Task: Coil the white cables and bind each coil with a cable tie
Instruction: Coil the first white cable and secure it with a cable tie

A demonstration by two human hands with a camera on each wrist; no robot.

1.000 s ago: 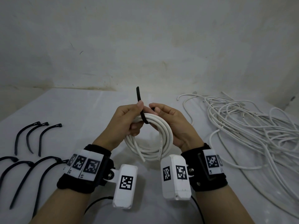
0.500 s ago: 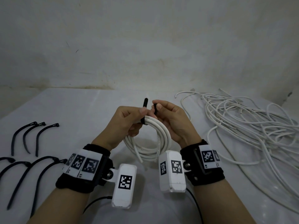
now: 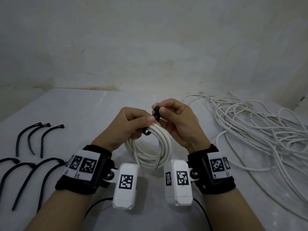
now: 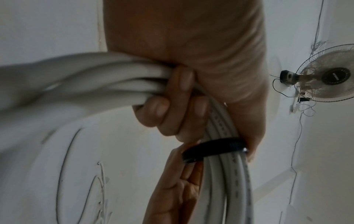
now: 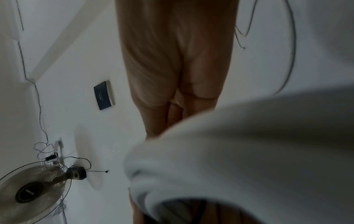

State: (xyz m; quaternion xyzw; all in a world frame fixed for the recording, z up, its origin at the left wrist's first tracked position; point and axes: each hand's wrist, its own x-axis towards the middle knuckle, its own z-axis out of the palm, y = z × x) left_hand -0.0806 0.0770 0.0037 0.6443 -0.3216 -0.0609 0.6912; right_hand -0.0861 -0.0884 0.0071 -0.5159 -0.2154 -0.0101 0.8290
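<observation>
A white cable coil [image 3: 155, 147] hangs upright between my hands above the table. My left hand [image 3: 131, 125] grips the coil's top left, fingers curled round the strands [image 4: 118, 84], its thumb against the black cable tie [image 3: 156, 115]. The tie wraps round the coil's top [image 4: 214, 147]. My right hand [image 3: 175, 117] pinches the tie's upper end between thumb and forefinger just above the coil. In the right wrist view the blurred coil [image 5: 249, 151] fills the frame and hides the fingertips.
Several spare black cable ties [image 3: 33, 140] lie on the white table [image 3: 103, 104] at the left. A loose tangle of white cables [image 3: 260, 130] spreads over the right side. A wall stands close behind the table. A wall fan [image 4: 329, 78] shows in the wrist views.
The tie's long upright tail has been drawn down and folded over the coil's top. My right hand has risen to pinch its end, and both hands have lifted slightly.
</observation>
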